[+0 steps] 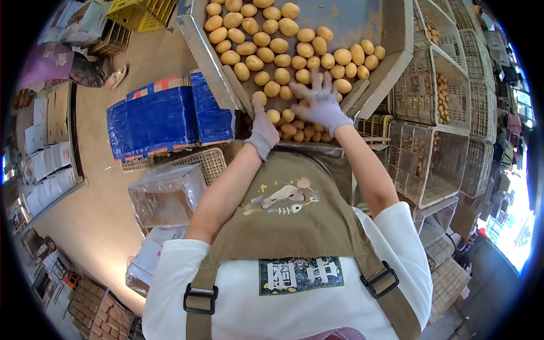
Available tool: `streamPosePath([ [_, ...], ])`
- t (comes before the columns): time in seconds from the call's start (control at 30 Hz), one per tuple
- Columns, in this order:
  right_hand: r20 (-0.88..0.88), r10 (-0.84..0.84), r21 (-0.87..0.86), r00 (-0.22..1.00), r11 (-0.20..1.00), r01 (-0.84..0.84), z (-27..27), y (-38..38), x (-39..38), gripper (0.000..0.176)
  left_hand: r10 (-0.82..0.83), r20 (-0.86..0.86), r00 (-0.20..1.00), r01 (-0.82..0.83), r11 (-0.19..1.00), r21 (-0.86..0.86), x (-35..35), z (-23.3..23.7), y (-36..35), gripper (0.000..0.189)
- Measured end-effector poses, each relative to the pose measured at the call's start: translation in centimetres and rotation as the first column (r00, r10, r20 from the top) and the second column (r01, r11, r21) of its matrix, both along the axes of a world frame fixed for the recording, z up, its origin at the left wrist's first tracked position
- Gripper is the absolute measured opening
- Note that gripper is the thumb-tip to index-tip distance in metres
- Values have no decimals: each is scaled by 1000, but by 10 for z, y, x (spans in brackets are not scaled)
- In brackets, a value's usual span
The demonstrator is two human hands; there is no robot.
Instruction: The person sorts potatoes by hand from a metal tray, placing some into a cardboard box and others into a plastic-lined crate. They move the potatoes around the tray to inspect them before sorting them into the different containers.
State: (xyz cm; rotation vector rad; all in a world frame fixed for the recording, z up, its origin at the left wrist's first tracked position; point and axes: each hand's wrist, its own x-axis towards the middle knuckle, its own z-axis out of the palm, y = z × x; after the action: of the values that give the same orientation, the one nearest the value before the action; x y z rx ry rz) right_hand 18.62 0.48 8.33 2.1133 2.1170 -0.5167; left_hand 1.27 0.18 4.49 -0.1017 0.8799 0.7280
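Many round yellow potatoes (279, 45) lie on a metal sorting tray (351, 22) with raised sides. The tray narrows toward my body, and more potatoes (309, 134) are heaped below its mouth. My left hand (263, 129), in a pale glove, is at the left of the mouth, its fingers pointing up beside a potato; whether it grips anything is hidden. My right hand (323, 103), also gloved, is spread over the potatoes at the right of the mouth, its fingertips slightly blurred and nothing held in it.
Blue-wrapped boxes (153, 122) stand left of the tray, with a plastic-wrapped box (167, 195) below them. Stacked plastic crates (416, 96), some holding potatoes, line the right. A yellow crate (139, 12) is at the upper left. Part of another person (85, 69) shows at the far left.
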Motion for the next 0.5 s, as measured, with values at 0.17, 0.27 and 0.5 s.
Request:
streamPosePath([
  [0.17, -426, -193, -8, 884, 978, 210, 5, -7, 38, 50, -53, -111, 992, 55, 998, 8, 0, 0, -3, 75],
  [0.27, 62, -42, 135, 997, 990, 33, 16, -3, 48, 40, -129, 48, 991, 129, 992, 1, -9, -16, -4, 70],
  [0.5, 87, 3, -51, 996, 999, 2, 12, -5, 12, 71, 60, 92, 994, -41, 980, -194, 0, -12, 4, 92],
])
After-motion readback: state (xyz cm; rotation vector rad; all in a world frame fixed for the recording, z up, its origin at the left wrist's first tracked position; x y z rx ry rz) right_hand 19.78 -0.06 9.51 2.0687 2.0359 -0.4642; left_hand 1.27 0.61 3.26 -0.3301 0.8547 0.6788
